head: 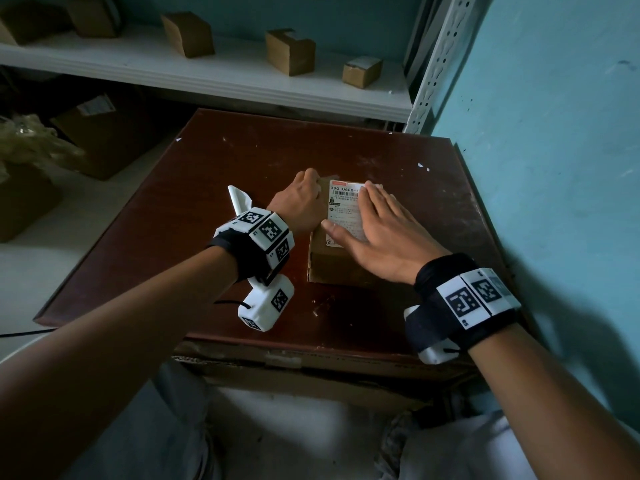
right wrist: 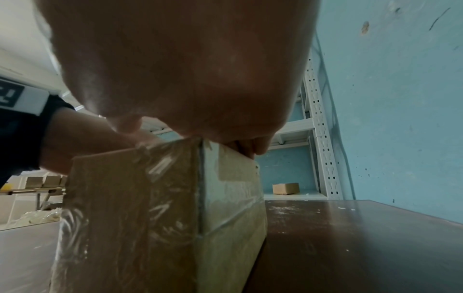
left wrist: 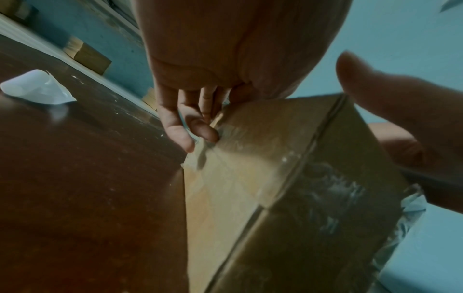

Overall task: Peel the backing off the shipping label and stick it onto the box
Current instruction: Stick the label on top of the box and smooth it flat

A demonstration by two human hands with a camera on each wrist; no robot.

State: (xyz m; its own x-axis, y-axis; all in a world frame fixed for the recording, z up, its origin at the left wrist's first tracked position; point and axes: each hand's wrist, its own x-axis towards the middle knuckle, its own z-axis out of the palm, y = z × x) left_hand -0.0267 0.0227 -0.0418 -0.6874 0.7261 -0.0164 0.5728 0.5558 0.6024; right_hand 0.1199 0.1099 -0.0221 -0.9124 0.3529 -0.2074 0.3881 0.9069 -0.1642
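I see the cardboard box (head: 332,258) sitting on the dark brown bench (head: 207,188), a little right of its middle and nearer the right edge than the left. The shipping label (head: 344,213) already lies flat on the box's top face, printed side up, with a barcode and the characters "390 U600" readable in the head view.

My right hand (head: 377,233) lies on the label with fingers straight and spread, palm down, covering the label's right part; the thumb reaches toward its near left corner. From the right wrist view I can only make out the heel of the palm and some fingertips over the box's top edge, so how hard it presses I cannot tell.

My left hand (head: 301,202) is at the box's far left corner, fingers curled down over that edge; the left wrist view shows the fingertips (left wrist: 205,132) touching the taped side of the box there, gripping the corner.

The peeled backing (head: 240,200), a curled white strip, lies on the bench just left of my left wrist, apart from the box.

Beyond the far edge of the bench a white shelf (head: 214,81) carries several small cardboard boxes (head: 291,51).
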